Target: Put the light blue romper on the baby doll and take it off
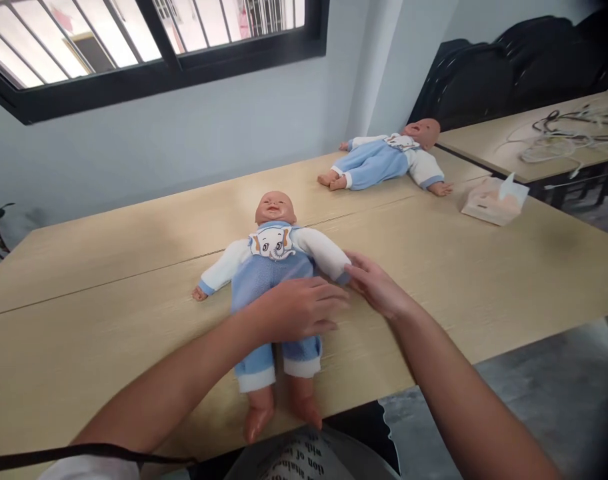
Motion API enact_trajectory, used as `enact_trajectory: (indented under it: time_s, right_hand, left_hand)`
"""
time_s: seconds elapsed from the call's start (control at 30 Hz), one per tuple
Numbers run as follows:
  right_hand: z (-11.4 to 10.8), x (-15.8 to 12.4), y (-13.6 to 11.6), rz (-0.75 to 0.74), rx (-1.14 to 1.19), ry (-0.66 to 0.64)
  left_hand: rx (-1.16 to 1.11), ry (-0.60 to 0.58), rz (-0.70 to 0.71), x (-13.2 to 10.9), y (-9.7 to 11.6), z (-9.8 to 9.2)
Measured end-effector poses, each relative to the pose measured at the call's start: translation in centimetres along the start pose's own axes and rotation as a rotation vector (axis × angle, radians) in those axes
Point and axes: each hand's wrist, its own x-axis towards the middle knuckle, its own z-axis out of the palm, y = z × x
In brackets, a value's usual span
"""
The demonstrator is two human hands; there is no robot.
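A baby doll lies on its back on the table, its feet towards me near the front edge. It wears blue trousers and a white-sleeved top with an elephant face on the chest. My right hand has its fingers around the cuff at the end of the doll's arm on the right; the doll's hand there is hidden. Over the doll's legs reaches my left hand, its fingers slightly bent and apart, pointing to that same cuff. I see nothing in the left hand.
A second, similarly dressed doll lies at the table's back right. Near it stands a tissue box. Coiled cables lie on another table, with black chairs behind. A barred window is in the wall.
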Motion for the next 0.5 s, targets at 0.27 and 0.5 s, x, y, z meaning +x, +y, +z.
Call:
enact_trajectory:
  time_s: [0.27, 0.5]
  right_hand:
    - [5.2, -10.8, 2.5, -0.811, -0.827, 0.268]
    - [9.4, -14.6, 4.2, -0.866, -1.001, 0.120]
  left_hand:
    - [-0.001, 0.329, -0.267, -14.2, 8.4, 1.6]
    - [0.164, 0.077, -0.369, -12.9, 13.4, 6.7]
